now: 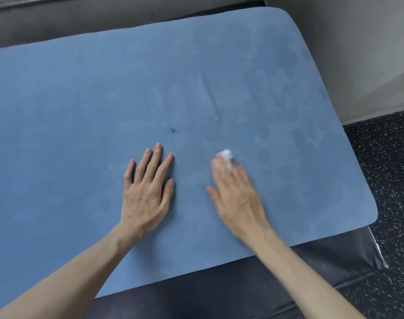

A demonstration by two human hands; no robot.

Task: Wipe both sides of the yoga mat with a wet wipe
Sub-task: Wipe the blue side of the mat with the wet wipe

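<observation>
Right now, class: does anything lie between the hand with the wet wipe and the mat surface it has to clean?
Nothing visible does. The right hand presses the wet wipe straight onto the blue yoga mat; the left hand rests flat beside it, apart.

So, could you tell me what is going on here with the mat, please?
A person is wiping a blue yoga mat that lies flat on a dark padded surface. The left hand rests flat on the mat, fingers spread. The right hand presses a bunched white wet wipe under its fingertips. Darker patches mark the mat's right part.
</observation>
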